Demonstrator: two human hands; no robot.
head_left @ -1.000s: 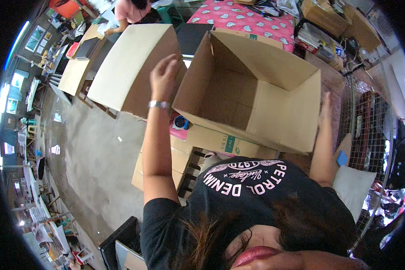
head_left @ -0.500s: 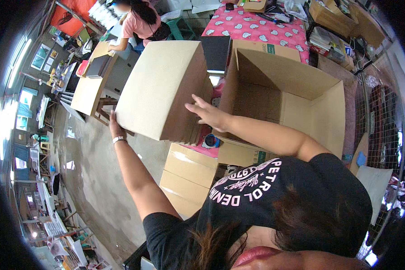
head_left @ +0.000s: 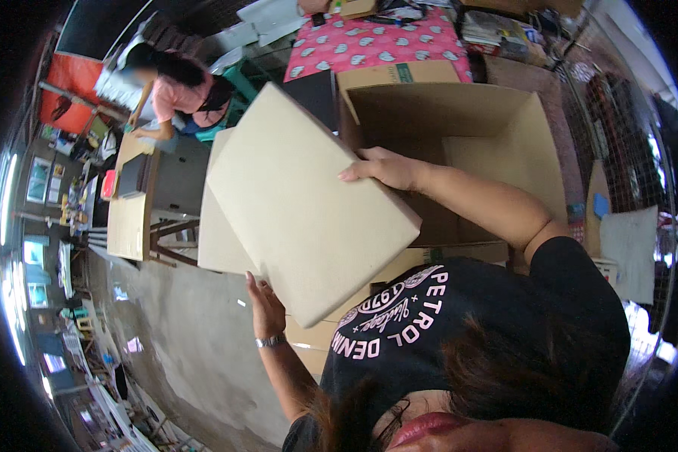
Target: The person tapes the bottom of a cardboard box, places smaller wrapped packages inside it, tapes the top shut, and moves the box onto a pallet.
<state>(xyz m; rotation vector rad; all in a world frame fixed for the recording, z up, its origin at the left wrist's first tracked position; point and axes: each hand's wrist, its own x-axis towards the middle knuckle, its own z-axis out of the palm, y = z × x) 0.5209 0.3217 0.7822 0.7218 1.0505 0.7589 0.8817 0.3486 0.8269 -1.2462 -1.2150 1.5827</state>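
A flat cream-coloured box (head_left: 309, 196) is tilted and turned at an angle above a stack of similar pieces (head_left: 222, 226), whose lower layers it mostly hides. My right hand (head_left: 388, 169) grips its right edge, thumb on top and the other fingers out of sight. By the lower left edge is my left hand (head_left: 269, 307), its fingers stretched out; I cannot tell whether it touches the box. Just right of the stack stands a large open cardboard carton (head_left: 497, 124), its inner walls showing.
Another person in a pink top (head_left: 184, 98) sits at a wooden table (head_left: 132, 226) at the far left. Behind the carton is a pink patterned cloth (head_left: 377, 49). A wire mesh (head_left: 603, 128) stands to the right. Concrete floor (head_left: 181, 346) lies to the left.
My right hand has taken hold of the top box, which has turned and come nearer to me, off the stack's alignment. My left hand has moved from the stack's left side toward me.
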